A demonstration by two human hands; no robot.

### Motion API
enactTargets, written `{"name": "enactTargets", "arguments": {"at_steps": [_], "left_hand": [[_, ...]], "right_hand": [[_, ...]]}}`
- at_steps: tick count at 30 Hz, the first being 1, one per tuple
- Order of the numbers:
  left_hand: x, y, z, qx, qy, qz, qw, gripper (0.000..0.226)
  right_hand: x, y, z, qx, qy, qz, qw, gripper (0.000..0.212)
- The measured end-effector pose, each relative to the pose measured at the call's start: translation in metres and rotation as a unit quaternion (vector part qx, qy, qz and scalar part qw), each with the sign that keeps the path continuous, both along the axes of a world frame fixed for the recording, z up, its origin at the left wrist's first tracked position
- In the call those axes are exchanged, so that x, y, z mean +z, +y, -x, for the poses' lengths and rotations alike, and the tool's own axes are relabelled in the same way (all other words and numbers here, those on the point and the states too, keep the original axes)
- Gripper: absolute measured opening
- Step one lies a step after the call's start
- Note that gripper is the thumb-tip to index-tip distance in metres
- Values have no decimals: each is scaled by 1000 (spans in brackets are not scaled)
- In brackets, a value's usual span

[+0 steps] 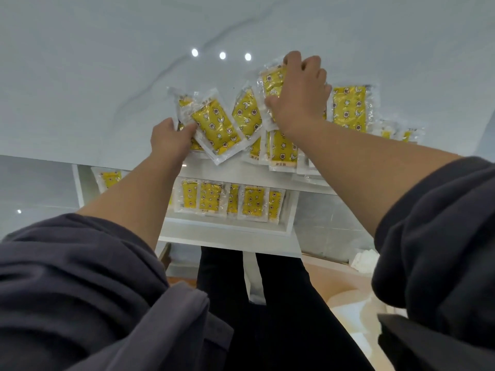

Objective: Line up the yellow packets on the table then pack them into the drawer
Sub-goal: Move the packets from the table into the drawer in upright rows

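I judge the job part done, with both stages unfinished. In the open drawer (230, 231) under the bench (107, 89) a row of at least 5 yellow packets (253, 203) stands side by side, and 1 more (109, 178) lies apart at the drawer's left end. On the bench, near its front edge, the remaining packets sit in a loose, overlapping heap, not a line; only the far right packet (349, 108) lies square and apart from it. My left hand (170, 139) pinches the left corner of the tilted packet (214, 129) at the heap's left side. My right hand (300, 95) grips the raised packet (273, 79) at the heap's far side, fingers curled over its far edge and thumb on its near edge. Straightening the heap into a row comes next, I think, then moving that row down beside those already packed.
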State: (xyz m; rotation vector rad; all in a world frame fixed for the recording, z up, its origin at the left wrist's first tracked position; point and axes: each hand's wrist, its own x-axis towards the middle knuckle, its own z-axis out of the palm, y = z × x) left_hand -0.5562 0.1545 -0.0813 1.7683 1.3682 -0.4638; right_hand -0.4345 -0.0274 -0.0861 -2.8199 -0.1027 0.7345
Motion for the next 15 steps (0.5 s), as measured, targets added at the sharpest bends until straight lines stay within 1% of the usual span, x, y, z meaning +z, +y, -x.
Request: {"name": "enactTargets", "arguments": {"at_steps": [2,4,6,8,9,11,12,14,15], "left_hand": [[-1,1,3,0,0,0,1000,25],[-1,2,5,5,0,5,1000,19],[-1,4,7,6,3,8,1000,19],[0,6,7,7,2,14,1000,17],[0,6,8,8,-1,17,1000,13],[2,9,8,8,-3,23,1000,15],[3,10,8,5,-2,23,1000,16],[4,14,9,-2,-1,21,1000,16],[4,16,10,-6,0,18,1000,16]], "right_hand": [[1,2,-3,-18,17,-1,1000,76],[2,3,-5,-54,33,-9,998,85],[2,3,-5,-87,50,-7,995,87],[3,2,-5,-112,65,7,992,85],[5,3,-5,-123,71,10,990,81],[9,5,-5,-139,85,4,987,64],[12,6,-5,-149,94,-15,984,52],[17,11,-3,-189,104,-88,972,25],[20,13,-1,-212,105,-124,964,23]]}}
